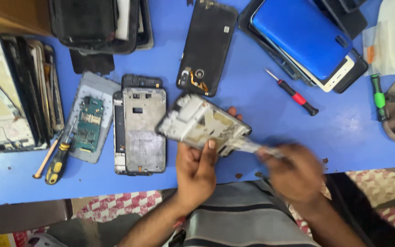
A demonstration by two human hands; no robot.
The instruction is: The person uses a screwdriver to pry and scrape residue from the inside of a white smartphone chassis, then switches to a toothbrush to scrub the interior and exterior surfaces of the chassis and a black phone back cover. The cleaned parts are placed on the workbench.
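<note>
Your left hand [196, 165] grips the pale phone frame [203, 125] at centre frame, above the blue worktop [261, 105]. Your right hand [296, 173], blurred at lower right, pinches a thin strip [254, 147] touching the frame's end.

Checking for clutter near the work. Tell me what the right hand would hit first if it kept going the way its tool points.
The right hand, blurred, aims a thin tool up-left. It would probably meet the pale phone frame in the left hand first; the tip already seems at its edge.
</note>
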